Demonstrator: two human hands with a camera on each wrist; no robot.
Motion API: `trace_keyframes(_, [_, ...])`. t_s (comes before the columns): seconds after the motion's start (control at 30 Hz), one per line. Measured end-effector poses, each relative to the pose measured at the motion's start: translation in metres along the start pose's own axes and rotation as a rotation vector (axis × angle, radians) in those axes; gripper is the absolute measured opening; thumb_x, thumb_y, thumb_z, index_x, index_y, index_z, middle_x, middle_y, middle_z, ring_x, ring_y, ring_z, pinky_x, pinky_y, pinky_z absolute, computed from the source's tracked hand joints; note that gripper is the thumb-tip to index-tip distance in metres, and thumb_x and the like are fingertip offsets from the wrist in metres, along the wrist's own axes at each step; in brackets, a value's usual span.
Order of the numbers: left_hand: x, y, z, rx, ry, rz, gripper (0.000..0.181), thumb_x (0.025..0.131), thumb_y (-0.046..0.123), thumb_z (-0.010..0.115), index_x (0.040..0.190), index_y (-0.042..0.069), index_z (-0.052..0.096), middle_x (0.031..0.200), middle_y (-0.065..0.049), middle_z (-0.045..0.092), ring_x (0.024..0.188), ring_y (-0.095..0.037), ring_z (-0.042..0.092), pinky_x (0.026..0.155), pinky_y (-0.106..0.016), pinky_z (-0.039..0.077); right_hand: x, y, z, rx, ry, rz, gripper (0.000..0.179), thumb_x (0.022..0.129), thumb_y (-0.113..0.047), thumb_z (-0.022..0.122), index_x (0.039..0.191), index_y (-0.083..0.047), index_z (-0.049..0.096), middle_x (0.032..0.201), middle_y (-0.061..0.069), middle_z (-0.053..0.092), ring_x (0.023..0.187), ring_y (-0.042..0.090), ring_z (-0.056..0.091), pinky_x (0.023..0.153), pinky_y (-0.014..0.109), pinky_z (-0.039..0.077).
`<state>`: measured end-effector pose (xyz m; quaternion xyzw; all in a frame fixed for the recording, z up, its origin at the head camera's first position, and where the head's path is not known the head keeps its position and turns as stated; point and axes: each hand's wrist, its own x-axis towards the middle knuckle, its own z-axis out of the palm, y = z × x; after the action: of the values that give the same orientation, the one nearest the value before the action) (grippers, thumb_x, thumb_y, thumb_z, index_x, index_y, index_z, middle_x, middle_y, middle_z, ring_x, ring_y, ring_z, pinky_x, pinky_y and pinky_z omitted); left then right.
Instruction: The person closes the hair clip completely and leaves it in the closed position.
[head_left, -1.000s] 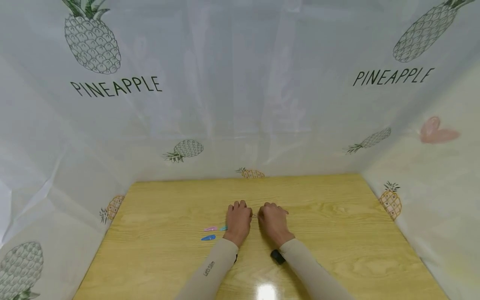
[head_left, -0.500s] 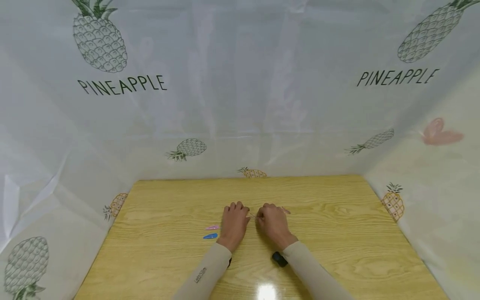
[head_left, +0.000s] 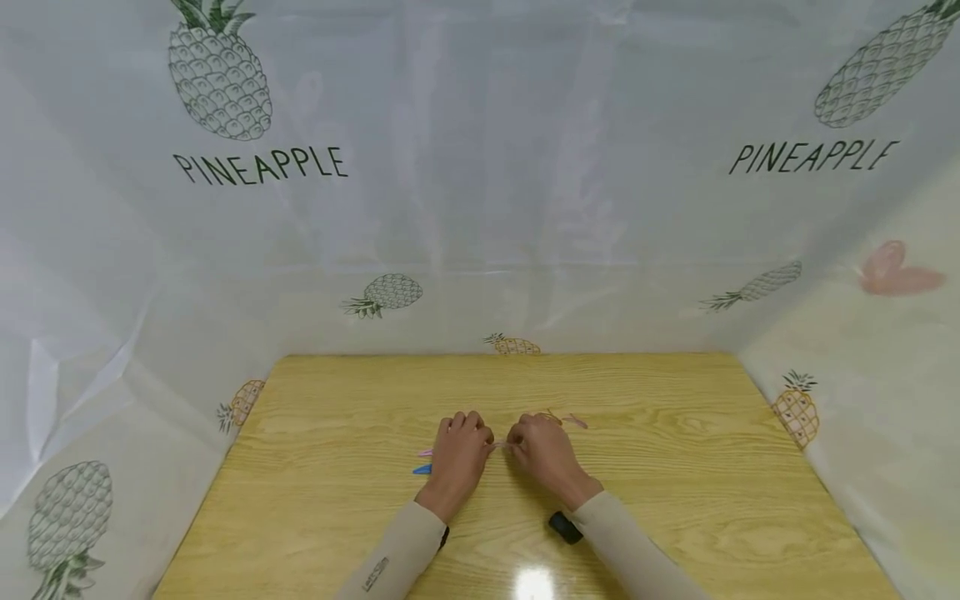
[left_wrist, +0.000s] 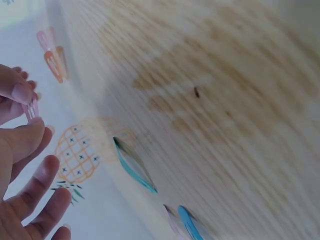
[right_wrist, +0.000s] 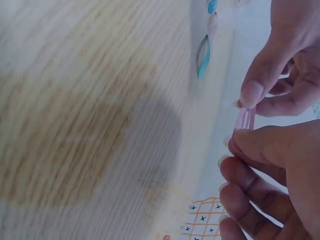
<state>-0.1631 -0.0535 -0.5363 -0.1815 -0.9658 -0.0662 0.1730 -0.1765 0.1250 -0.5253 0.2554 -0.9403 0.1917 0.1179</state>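
Between my two hands is a pale pink snap hair clip [right_wrist: 245, 119], pinched at one end by the thumb and fingers of my left hand [head_left: 459, 454] and at the other by those of my right hand [head_left: 547, 450]. The left hand's other fingers spread loosely below in the left wrist view. Left of my left hand lie a blue hair clip [head_left: 422, 470] and a pink hair clip [head_left: 425, 452]. A teal hair clip [left_wrist: 131, 167], hidden in the head view, lies near them. Beyond my right hand are an orange hair clip [head_left: 554, 416] and another pink one [left_wrist: 45, 37].
The wood-grain table [head_left: 675, 467] reaches back to a pale sheet [head_left: 480, 208] printed with pineapples, which also hangs at both sides. A black object [head_left: 565, 527] sits at the right wrist by the sleeve. Light glares off the table's near part.
Both hands have drawn slightly nearer the body with the clip between them. The orange clip beyond my right hand has come into view; my left hand now covers the teal one.
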Motion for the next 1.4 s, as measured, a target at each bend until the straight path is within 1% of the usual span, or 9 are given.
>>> trace_keyframes(0.2, [-0.005, -0.001, -0.01, -0.015, -0.008, 0.0, 0.008, 0.095, 0.033, 0.08, 0.091, 0.026, 0.079, 0.104, 0.006, 0.063, 0.097, -0.017, 0.057, 0.095, -0.039, 0.049, -0.002, -0.001, 0.0, 0.022, -0.011, -0.073, 0.009, 0.088, -0.004, 0.086, 0.086, -0.01, 0.079, 0.083, -0.002, 0.067, 0.077, 0.016, 0.065, 0.069, 0.029, 0.057])
trace_keyframes(0.43, [-0.014, -0.008, -0.02, -0.15, -0.032, 0.002, 0.006, 0.092, 0.025, 0.083, 0.088, 0.023, 0.079, 0.102, 0.008, 0.062, 0.094, -0.015, 0.056, 0.095, -0.039, 0.049, -0.003, 0.0, -0.002, 0.057, -0.038, -0.168, 0.005, 0.092, -0.011, 0.083, 0.09, -0.014, 0.08, 0.088, -0.004, 0.07, 0.081, 0.012, 0.064, 0.073, 0.028, 0.057])
trace_keyframes(0.67, [-0.021, -0.018, -0.028, -0.261, -0.052, 0.059, 0.007, 0.093, 0.019, 0.082, 0.087, 0.02, 0.077, 0.105, 0.007, 0.062, 0.095, -0.015, 0.054, 0.089, -0.038, 0.047, -0.005, -0.002, -0.005, 0.15, -0.04, -0.262, 0.008, 0.091, -0.006, 0.082, 0.095, -0.013, 0.079, 0.092, -0.004, 0.072, 0.083, 0.011, 0.062, 0.074, 0.027, 0.056])
trace_keyframes(0.77, [-0.023, -0.023, -0.031, -0.326, -0.073, 0.08, 0.009, 0.094, 0.018, 0.082, 0.087, 0.019, 0.076, 0.106, 0.006, 0.061, 0.095, -0.015, 0.053, 0.087, -0.038, 0.045, -0.006, -0.002, -0.007, 0.186, -0.07, -0.281, 0.009, 0.093, -0.005, 0.08, 0.097, -0.014, 0.078, 0.094, -0.006, 0.072, 0.085, 0.01, 0.061, 0.076, 0.027, 0.055])
trace_keyframes(0.93, [-0.024, -0.029, -0.036, -0.408, -0.115, 0.121, 0.011, 0.092, 0.014, 0.083, 0.085, 0.018, 0.074, 0.109, 0.005, 0.063, 0.097, -0.016, 0.054, 0.089, -0.042, 0.045, -0.007, -0.001, -0.009, 0.246, -0.117, -0.316, 0.011, 0.094, -0.005, 0.078, 0.097, -0.015, 0.078, 0.097, -0.008, 0.072, 0.089, 0.008, 0.062, 0.08, 0.026, 0.055])
trace_keyframes(1.07, [-0.027, -0.033, -0.035, -0.46, -0.146, 0.143, 0.009, 0.091, 0.014, 0.084, 0.086, 0.017, 0.077, 0.109, 0.005, 0.064, 0.098, -0.015, 0.055, 0.092, -0.044, 0.046, -0.008, 0.002, -0.008, 0.327, -0.165, -0.354, 0.01, 0.095, -0.005, 0.077, 0.099, -0.014, 0.078, 0.099, -0.009, 0.071, 0.09, 0.006, 0.061, 0.08, 0.024, 0.054])
trace_keyframes(1.17, [-0.029, -0.037, -0.034, -0.487, -0.15, 0.142, 0.007, 0.091, 0.015, 0.084, 0.087, 0.019, 0.079, 0.107, 0.007, 0.063, 0.099, -0.014, 0.055, 0.093, -0.044, 0.046, -0.01, 0.002, -0.008, 0.373, -0.193, -0.346, 0.008, 0.096, -0.007, 0.076, 0.1, -0.014, 0.079, 0.1, -0.009, 0.071, 0.091, 0.005, 0.061, 0.08, 0.024, 0.054])
trace_keyframes(1.27, [-0.031, -0.038, -0.034, -0.51, -0.146, 0.112, 0.007, 0.09, 0.016, 0.084, 0.087, 0.02, 0.08, 0.106, 0.007, 0.063, 0.099, -0.014, 0.055, 0.092, -0.044, 0.045, -0.011, 0.001, -0.006, 0.346, -0.16, -0.341, 0.007, 0.095, -0.008, 0.078, 0.1, -0.014, 0.078, 0.101, -0.008, 0.071, 0.092, 0.007, 0.062, 0.082, 0.026, 0.055])
trace_keyframes(1.4, [-0.033, -0.038, -0.037, -0.565, -0.154, 0.07, 0.007, 0.091, 0.014, 0.084, 0.087, 0.017, 0.078, 0.106, 0.005, 0.063, 0.099, -0.017, 0.055, 0.09, -0.044, 0.044, -0.012, -0.004, -0.003, 0.267, -0.055, -0.369, 0.015, 0.089, -0.01, 0.087, 0.1, -0.016, 0.077, 0.101, -0.007, 0.07, 0.093, 0.011, 0.065, 0.084, 0.028, 0.056])
